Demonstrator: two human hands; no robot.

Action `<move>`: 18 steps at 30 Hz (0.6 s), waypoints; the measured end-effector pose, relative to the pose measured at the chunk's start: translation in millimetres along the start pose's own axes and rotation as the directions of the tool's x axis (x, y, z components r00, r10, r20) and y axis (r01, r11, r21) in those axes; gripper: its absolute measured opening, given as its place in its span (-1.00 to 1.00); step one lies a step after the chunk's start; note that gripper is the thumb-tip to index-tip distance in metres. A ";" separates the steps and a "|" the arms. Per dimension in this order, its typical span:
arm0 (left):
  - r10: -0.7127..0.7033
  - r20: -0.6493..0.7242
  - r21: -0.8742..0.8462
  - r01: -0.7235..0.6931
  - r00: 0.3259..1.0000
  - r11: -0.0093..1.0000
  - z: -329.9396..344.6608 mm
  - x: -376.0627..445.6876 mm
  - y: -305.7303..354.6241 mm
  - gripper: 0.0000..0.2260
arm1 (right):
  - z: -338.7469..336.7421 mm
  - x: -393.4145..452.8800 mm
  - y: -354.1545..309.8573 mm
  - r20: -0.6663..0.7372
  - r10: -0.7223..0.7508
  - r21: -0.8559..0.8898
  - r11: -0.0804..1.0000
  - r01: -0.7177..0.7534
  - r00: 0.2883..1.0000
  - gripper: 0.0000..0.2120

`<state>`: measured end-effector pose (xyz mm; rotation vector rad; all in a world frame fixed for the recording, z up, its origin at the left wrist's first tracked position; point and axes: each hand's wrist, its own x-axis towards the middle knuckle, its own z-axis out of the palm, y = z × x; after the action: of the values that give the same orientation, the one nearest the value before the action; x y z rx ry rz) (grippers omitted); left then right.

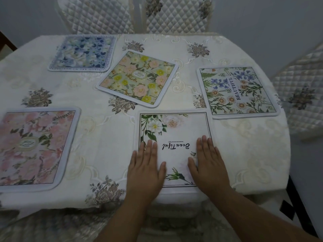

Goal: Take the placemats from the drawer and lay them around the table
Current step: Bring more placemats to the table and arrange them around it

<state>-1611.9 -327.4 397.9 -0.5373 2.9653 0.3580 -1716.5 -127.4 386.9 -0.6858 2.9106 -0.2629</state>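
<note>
While I look down over the table, which wears a pale embroidered cloth, I count five placemats lying flat on it. At the near left sits the pink mat, its left side cut off by the edge of my view. Farther back on the left lies the blue mat, close to the far edge. Right of it, and turned at an angle to the others, is the green mat with yellow and pink flowers; it lies near the middle of the table, apart from its neighbours.

At the near edge in front of me is the white mat, printed with "Beautiful" upside down from where I stand. My left hand lies flat on its left part, fingers straight and together, gripping nothing. My right hand lies flat on its right part the same way, palm down, fingers straight.

To the right, just beyond the white mat's far right corner, lies the daisy mat, lettered "BEAUTIFUL" sideways.

Quilted chairs stand along the far side, and another shows at the right.
</note>
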 end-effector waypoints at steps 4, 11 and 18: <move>-0.065 0.013 -0.005 0.065 0.998 0.998 -2.4 -10.6 -26.8 -0.33 | -4.9 -10.2 28.0 0.026 -0.014 0.007 1.000 0.014 1.000 -0.27; -0.146 -0.016 -0.141 0.143 0.989 0.980 -16.8 4.3 -42.7 -0.31 | -18.8 15.7 30.9 0.008 0.057 0.156 0.986 -0.058 0.998 -0.27; -0.338 -0.041 -0.280 0.314 0.940 0.907 -32.1 45.7 -28.7 -0.50 | -14.3 37.9 13.4 0.042 0.036 0.129 0.991 -0.041 0.998 -0.21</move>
<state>-1646.2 -376.7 416.2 -1.0900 2.8466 0.7234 -1758.3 -130.8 394.5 -0.6069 2.8350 -0.4253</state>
